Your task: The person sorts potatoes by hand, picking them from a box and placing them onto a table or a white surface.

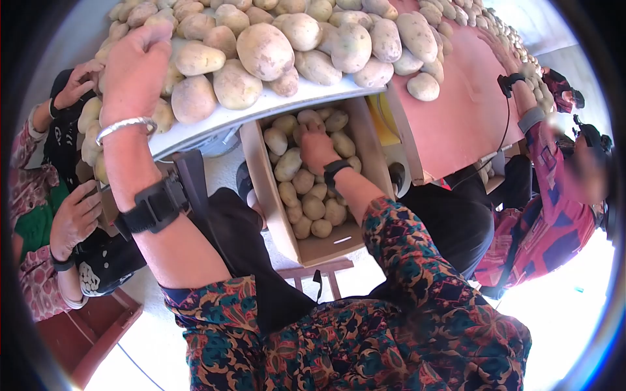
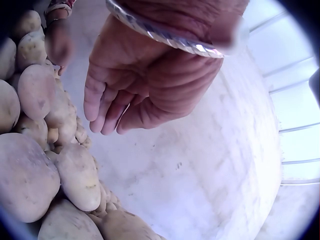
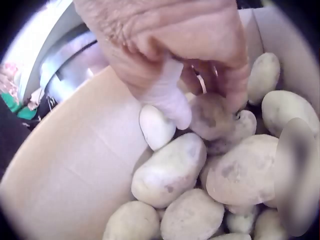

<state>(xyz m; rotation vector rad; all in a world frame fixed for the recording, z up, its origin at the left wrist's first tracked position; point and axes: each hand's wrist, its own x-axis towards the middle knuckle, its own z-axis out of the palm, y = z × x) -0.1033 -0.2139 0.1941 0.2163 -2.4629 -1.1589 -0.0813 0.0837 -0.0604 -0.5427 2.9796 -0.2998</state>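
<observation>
One potato [image 3: 212, 118] under the right hand [image 3: 172, 45], apparently in its pinch; left hand [image 2: 145, 75] loose.

Potatoes [image 1: 303, 180] in box [image 1: 319, 250]; potato pile [image 1: 265, 51] on tbl [image 1: 222, 118], behind box.

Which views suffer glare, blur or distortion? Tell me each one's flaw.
Head: fisheye distortion curves the table, lower right glares white; left wrist: blurred patch by the bracelet, dark corners; right wrist: smeared patch over potatoes at the right edge.
</observation>
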